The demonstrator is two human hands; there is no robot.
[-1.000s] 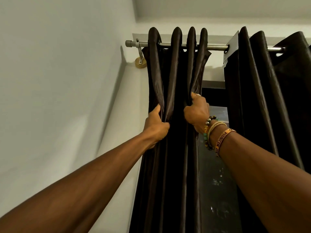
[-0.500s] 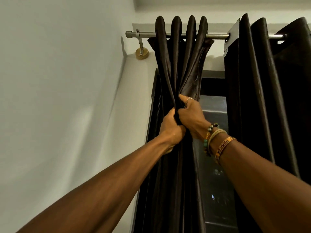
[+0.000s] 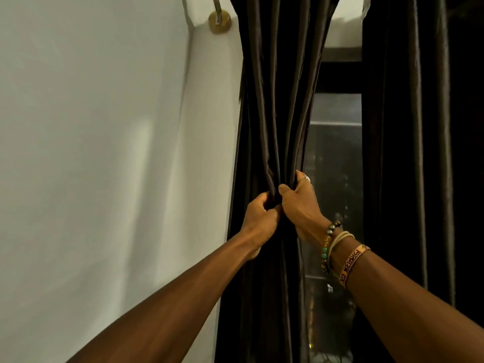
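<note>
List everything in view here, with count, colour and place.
bunched curtain: one, dark brown, centre, gathered into folds
hanging curtain: one, dark, right side
window: one, dark glass, between the two curtains
wall: one, white, left
bracket: one, brass-coloured, top, left of the bunched curtain
bracelets: three, beaded, cream and orange, right wrist
ring: one, silver, right hand
left hand: one, grips the bunched curtain from the left
right hand: one, grips the same folds, close beside the left hand
</note>
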